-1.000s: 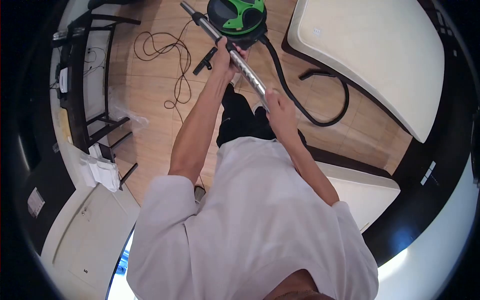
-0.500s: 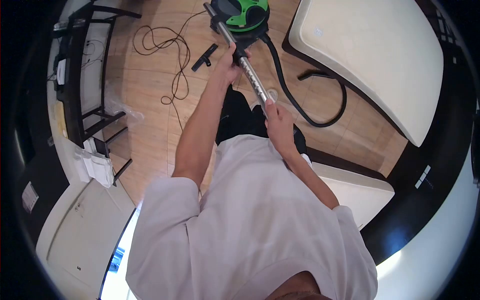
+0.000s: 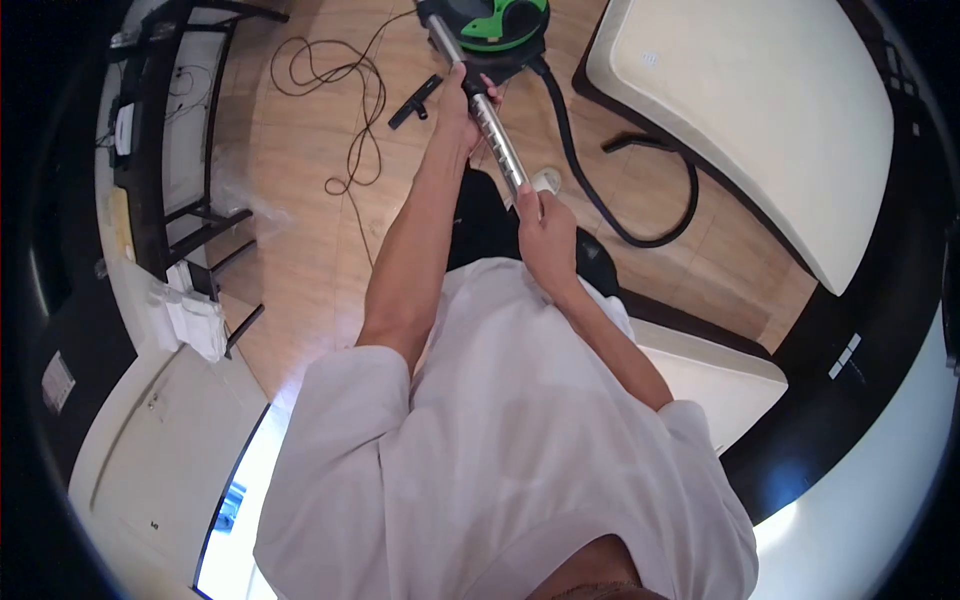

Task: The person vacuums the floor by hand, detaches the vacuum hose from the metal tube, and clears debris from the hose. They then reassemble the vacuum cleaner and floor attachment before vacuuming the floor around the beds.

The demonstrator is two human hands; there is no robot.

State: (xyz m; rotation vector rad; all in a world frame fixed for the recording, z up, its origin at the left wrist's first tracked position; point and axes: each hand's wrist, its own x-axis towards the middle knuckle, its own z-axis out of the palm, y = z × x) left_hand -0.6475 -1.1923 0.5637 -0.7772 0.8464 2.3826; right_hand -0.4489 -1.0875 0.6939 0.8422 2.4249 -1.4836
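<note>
My left hand (image 3: 460, 115) is wrapped round a metal vacuum tube (image 3: 497, 136) near its dark joint. My right hand (image 3: 547, 238) grips the near end of the same tube, close to my body. The tube slants from upper left to lower right, its far end beside a black and green vacuum cleaner (image 3: 495, 42). From the cleaner a black hose (image 3: 572, 155) curves over the floor to a dark curved handle (image 3: 635, 140). Left of the tube, a black floor nozzle (image 3: 415, 102) lies loose on the floor.
A black cable (image 3: 378, 92) lies looped on the wooden floor (image 3: 310, 215). Dark-framed furniture (image 3: 150, 170) and white bags (image 3: 195, 322) are on the left. A large pale mattress (image 3: 760, 110) is at upper right, another pale padded piece (image 3: 705, 375) at lower right.
The view has shifted slightly. My right hand has moved a little to the left and up with the near end of the tube. Both hands still hold it.
</note>
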